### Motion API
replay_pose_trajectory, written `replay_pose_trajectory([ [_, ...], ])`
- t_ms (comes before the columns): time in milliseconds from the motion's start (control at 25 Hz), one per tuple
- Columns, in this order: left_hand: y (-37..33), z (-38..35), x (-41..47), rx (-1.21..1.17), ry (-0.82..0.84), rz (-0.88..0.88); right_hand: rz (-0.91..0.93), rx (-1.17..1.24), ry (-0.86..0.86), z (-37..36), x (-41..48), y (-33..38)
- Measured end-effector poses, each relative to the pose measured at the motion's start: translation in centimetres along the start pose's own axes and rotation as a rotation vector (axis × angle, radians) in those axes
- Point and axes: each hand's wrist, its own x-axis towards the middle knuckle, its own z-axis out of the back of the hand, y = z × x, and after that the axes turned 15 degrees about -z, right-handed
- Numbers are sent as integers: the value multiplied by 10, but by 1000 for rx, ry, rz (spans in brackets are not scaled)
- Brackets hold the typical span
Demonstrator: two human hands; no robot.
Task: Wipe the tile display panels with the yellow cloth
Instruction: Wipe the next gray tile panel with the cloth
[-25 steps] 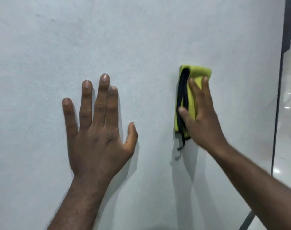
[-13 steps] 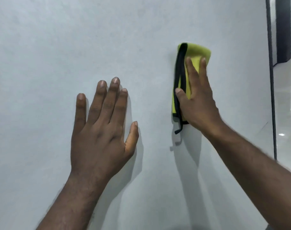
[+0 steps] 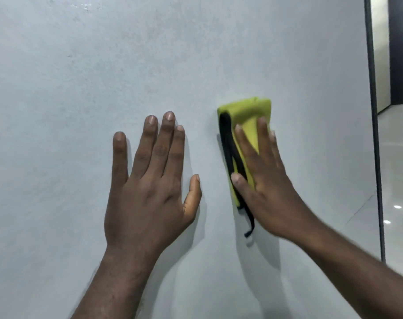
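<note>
A pale grey tile display panel (image 3: 81, 100) fills most of the view. My right hand (image 3: 265, 183) presses a folded yellow cloth (image 3: 246, 113) with a black edge flat against the panel; its fingers lie straight over the cloth and its thumb rests on the black edge. A black strap end of the cloth hangs below the palm. My left hand (image 3: 150, 183) lies flat on the panel with spread fingers, a little left of the cloth and apart from it.
The panel's dark right edge (image 3: 375, 134) runs top to bottom. Beyond it lie a glossy pale floor (image 3: 398, 180) with light reflections and a dark vertical post (image 3: 400, 49).
My right hand and the cloth first slid upward on the panel, then came lower and nearer the left hand. The view shifted, so the panel's right edge now stands farther in.
</note>
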Motion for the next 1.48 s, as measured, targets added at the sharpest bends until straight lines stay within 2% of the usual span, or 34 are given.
replay_pose_trajectory([
  [40,0,-1,0,-1,-4,-3,-37,-24,54,-2,-14,-12],
  [120,-1,-3,2,0,-6,-3,-179,-11,55,6,-6,-32],
  [200,-2,-2,1,-18,-2,3,-332,38,100,30,19,-22],
  [280,-5,-1,0,-12,7,3,-326,44,148,47,31,6],
  [440,-2,-2,0,-8,-4,9,-240,-311,209,37,-15,26],
  [520,-3,-3,0,-23,-7,14,-329,-311,224,37,-22,6],
  [600,-8,-1,-1,-61,-12,36,-471,-154,170,46,-2,1],
  [720,-9,0,-2,-67,-13,40,-351,-127,87,41,-3,13],
  [800,-10,-2,-1,-68,-32,49,-282,-167,165,29,-26,11],
  [880,-15,-4,1,-64,-58,101,-319,-171,211,31,-29,-3],
  [1000,-24,-7,22,-75,-83,175,-434,-133,92,60,14,-24],
  [1080,-37,-12,50,-101,-79,122,-373,-140,54,74,32,-28],
  [1240,-73,-27,96,-87,-22,97,-253,-223,118,80,23,-63],
  [1360,-84,-39,131,-62,-32,46,-360,-111,24,99,56,-102],
  [1480,-102,-50,169,-59,-43,79,-215,-153,-56,112,83,-111],
])
